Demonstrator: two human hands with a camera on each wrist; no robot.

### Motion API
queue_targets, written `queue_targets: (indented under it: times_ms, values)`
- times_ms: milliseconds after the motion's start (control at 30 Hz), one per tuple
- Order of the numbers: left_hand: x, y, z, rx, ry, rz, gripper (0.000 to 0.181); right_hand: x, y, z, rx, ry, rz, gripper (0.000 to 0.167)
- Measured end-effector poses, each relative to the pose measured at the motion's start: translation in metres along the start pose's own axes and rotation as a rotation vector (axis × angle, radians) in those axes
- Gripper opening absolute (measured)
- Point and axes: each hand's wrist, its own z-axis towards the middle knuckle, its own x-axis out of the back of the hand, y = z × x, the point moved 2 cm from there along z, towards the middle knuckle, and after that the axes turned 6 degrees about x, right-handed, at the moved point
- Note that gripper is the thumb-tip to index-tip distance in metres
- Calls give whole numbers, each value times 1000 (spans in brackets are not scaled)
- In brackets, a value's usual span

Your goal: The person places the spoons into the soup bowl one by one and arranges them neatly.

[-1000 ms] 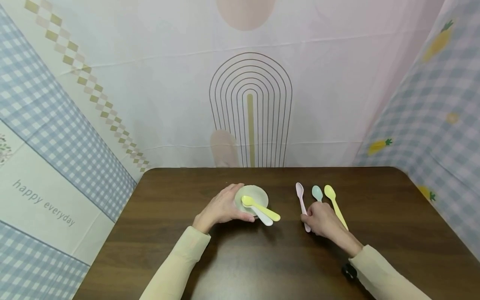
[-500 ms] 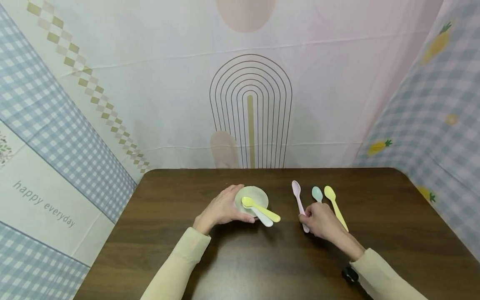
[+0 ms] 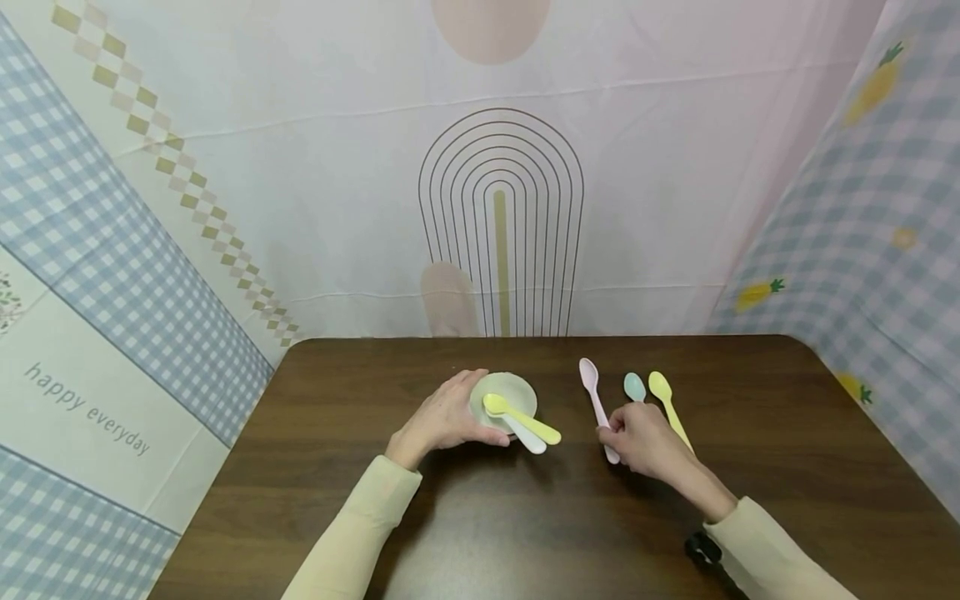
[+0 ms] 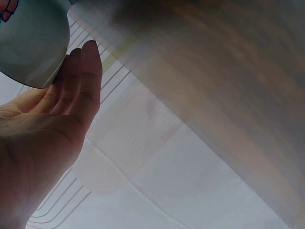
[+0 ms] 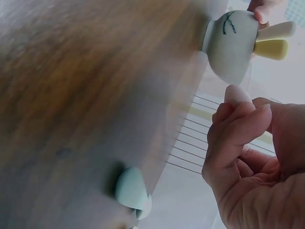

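Note:
My left hand [image 3: 446,414] grips the side of a small pale bowl [image 3: 517,385], thumb at the front. In the bowl lean a yellow spoon [image 3: 536,427] and a white spoon [image 3: 531,439], their handles sticking out over the rim towards the lower right. My right hand [image 3: 643,437] pinches the handle of a pink spoon [image 3: 589,375], whose scoop points away from me. Just beyond that hand lies a teal spoon [image 3: 634,386], its handle hidden by the hand. Beside it lies another yellow spoon [image 3: 662,387]. In the left wrist view, the fingers lie against the bowl [image 4: 35,45].
A dark wooden table [image 3: 480,533] carries everything. Behind its back edge hangs a pale printed cloth [image 3: 337,208], with a checked cloth [image 3: 862,233] on the right. A black band [image 3: 702,548] is on the right wrist.
The pink spoon has shifted a little to the left, its scoop end moving away from the teal spoon, with my right hand still on its handle. The left hand and bowl stay put.

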Motion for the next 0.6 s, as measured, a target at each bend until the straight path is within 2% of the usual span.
queue_targets:
  times_ms: [600]
  values:
    - [0,1,0,17,-8,-9,119,10,-22,-3,49,-3,26,31]
